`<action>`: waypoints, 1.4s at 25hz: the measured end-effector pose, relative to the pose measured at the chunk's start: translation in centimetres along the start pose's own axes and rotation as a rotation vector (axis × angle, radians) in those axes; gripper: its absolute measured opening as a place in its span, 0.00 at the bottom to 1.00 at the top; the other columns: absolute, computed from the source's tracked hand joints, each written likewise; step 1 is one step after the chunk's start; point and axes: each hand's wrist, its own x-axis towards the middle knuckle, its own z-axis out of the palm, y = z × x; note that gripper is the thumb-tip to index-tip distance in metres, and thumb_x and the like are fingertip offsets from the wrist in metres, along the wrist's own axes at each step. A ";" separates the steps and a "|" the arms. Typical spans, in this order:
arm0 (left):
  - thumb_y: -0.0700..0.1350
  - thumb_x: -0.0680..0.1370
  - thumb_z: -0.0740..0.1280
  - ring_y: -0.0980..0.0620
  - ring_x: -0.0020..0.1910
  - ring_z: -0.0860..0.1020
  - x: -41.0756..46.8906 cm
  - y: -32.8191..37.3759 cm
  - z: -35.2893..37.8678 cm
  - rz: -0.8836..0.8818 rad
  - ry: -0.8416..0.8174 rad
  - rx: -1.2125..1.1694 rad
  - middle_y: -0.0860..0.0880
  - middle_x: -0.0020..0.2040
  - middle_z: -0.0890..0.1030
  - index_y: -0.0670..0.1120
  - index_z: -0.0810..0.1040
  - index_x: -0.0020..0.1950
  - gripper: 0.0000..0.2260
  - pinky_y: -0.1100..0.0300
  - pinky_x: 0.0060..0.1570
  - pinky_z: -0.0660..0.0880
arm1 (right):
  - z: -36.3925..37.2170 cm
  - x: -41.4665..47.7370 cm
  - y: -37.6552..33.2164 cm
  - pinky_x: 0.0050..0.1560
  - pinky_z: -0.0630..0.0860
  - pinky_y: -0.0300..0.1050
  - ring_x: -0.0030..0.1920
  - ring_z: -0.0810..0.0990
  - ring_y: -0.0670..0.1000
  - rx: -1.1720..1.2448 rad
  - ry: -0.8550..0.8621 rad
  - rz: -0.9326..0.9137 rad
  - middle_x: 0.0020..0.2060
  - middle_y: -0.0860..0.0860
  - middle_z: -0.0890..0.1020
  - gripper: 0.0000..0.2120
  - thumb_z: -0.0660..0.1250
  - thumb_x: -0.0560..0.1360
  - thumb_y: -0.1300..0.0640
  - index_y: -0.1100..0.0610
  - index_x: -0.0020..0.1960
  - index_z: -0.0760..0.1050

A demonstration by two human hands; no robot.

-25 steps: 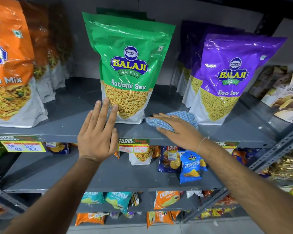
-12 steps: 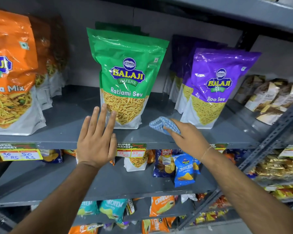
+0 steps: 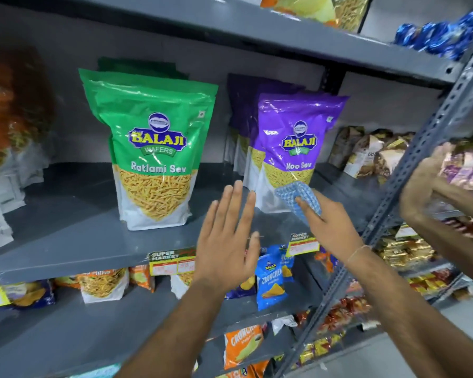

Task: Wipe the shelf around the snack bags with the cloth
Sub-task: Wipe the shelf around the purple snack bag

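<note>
The right hand holds a blue checked cloth, the fingers closed on its lower part, and the cloth is lifted against the bottom corner of the purple Aloo Sev bag; I cannot tell if it touches the shelf. The left hand is empty and fully open, fingers straight and a little spread, raised in front of the shelf's front edge, in the gap between the purple bag and the green Ratlami Sev bag. This gap is narrow, and both bags stand upright with more bags behind them. Left of the green bag there is a wide bare part of the shelf, up to the blurred orange bags at the frame edge. A price label sits on the front lip. On the right, a perforated grey post crosses diagonally, and behind it another person's hand holds packets.
</note>
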 end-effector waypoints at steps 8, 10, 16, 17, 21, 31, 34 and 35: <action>0.54 0.87 0.54 0.43 0.91 0.48 1.9 1.8 5.9 -0.133 -0.148 0.189 0.41 0.92 0.48 0.41 0.53 0.91 0.34 0.42 0.88 0.56 | -4.7 4.9 7.5 0.47 0.71 0.28 0.60 0.79 0.49 0.247 0.146 0.247 0.58 0.49 0.82 0.15 0.61 0.87 0.54 0.58 0.70 0.77; 0.55 0.87 0.53 0.43 0.91 0.50 1.7 1.8 6.3 -0.132 -0.158 0.234 0.40 0.92 0.50 0.41 0.55 0.90 0.34 0.42 0.88 0.56 | -5.0 7.1 9.1 0.52 0.70 0.36 0.59 0.78 0.49 0.272 0.210 0.285 0.58 0.49 0.81 0.15 0.61 0.87 0.54 0.57 0.70 0.77; 0.54 0.87 0.53 0.41 0.91 0.53 1.7 1.9 6.4 -0.156 -0.165 0.303 0.39 0.91 0.55 0.41 0.61 0.89 0.31 0.41 0.87 0.59 | -2.4 16.5 14.0 0.47 0.70 0.44 0.53 0.80 0.57 0.136 0.134 0.320 0.54 0.57 0.83 0.12 0.63 0.82 0.61 0.61 0.63 0.78; 0.54 0.87 0.53 0.40 0.91 0.54 1.8 1.9 6.4 -0.156 -0.158 0.313 0.39 0.91 0.55 0.42 0.61 0.89 0.31 0.41 0.87 0.59 | -1.7 18.3 14.9 0.51 0.74 0.46 0.55 0.82 0.59 0.124 0.102 0.313 0.55 0.58 0.84 0.12 0.64 0.81 0.59 0.59 0.64 0.79; 0.54 0.87 0.54 0.40 0.91 0.54 1.7 1.9 6.5 -0.168 -0.153 0.344 0.39 0.91 0.56 0.42 0.61 0.89 0.31 0.41 0.86 0.59 | 1.8 24.1 19.9 0.58 0.76 0.47 0.59 0.83 0.58 -0.098 -0.169 0.305 0.59 0.57 0.84 0.14 0.63 0.82 0.48 0.52 0.63 0.78; 0.53 0.87 0.52 0.39 0.90 0.56 1.9 2.0 6.4 -0.140 -0.170 0.350 0.39 0.90 0.57 0.42 0.63 0.88 0.31 0.39 0.84 0.63 | 3.4 21.7 19.9 0.68 0.75 0.55 0.68 0.79 0.59 -0.204 -0.504 0.164 0.70 0.54 0.80 0.27 0.54 0.77 0.32 0.44 0.68 0.77; 0.53 0.86 0.52 0.40 0.90 0.56 1.9 2.1 6.5 -0.158 -0.167 0.349 0.40 0.90 0.57 0.42 0.63 0.89 0.31 0.38 0.84 0.64 | 2.5 19.8 19.2 0.70 0.73 0.54 0.70 0.78 0.59 -0.195 -0.550 0.147 0.72 0.53 0.78 0.21 0.58 0.84 0.39 0.45 0.73 0.74; 0.53 0.86 0.53 0.40 0.90 0.55 1.9 2.2 6.4 -0.163 -0.170 0.340 0.40 0.90 0.57 0.42 0.62 0.89 0.31 0.39 0.84 0.64 | 2.4 19.2 19.9 0.70 0.73 0.54 0.70 0.78 0.58 -0.185 -0.555 0.151 0.72 0.51 0.78 0.21 0.58 0.83 0.38 0.41 0.73 0.73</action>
